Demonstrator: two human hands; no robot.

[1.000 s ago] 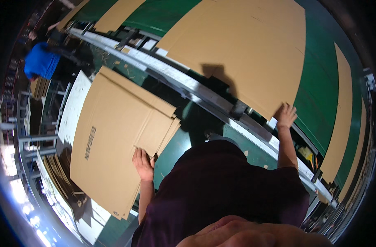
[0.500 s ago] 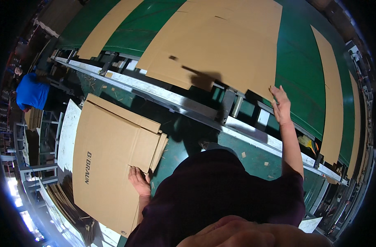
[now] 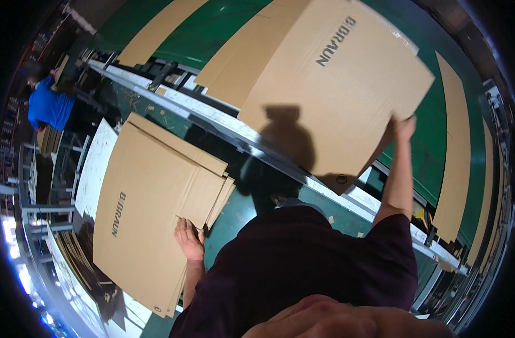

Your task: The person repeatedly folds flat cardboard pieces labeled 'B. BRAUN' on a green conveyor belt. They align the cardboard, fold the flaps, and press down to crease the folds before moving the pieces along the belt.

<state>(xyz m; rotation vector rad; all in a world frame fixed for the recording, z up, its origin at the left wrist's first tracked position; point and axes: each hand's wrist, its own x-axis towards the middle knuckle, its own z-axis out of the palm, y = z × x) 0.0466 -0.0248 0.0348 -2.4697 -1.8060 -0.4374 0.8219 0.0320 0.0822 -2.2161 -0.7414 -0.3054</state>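
Right hand (image 3: 402, 127) lifting a flat cardboard sheet (image 3: 336, 84), left hand (image 3: 188, 239) pressing on a cardboard stack (image 3: 150, 219).

Right hand is gripping the sheet's right edge, upper right of frame, fingers closed on it. Left hand is lying open and flat on the stack's near corner, lower left of centre. A metal rail (image 3: 223, 127) is running diagonally between stack and green conveyor belt (image 3: 212, 34), which is carrying more sheets. A person in blue (image 3: 48, 107) is standing at far left.

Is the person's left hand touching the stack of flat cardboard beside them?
Touching. The head view shows the left hand lying flat on the top sheet of the cardboard stack, fingers at its edge.
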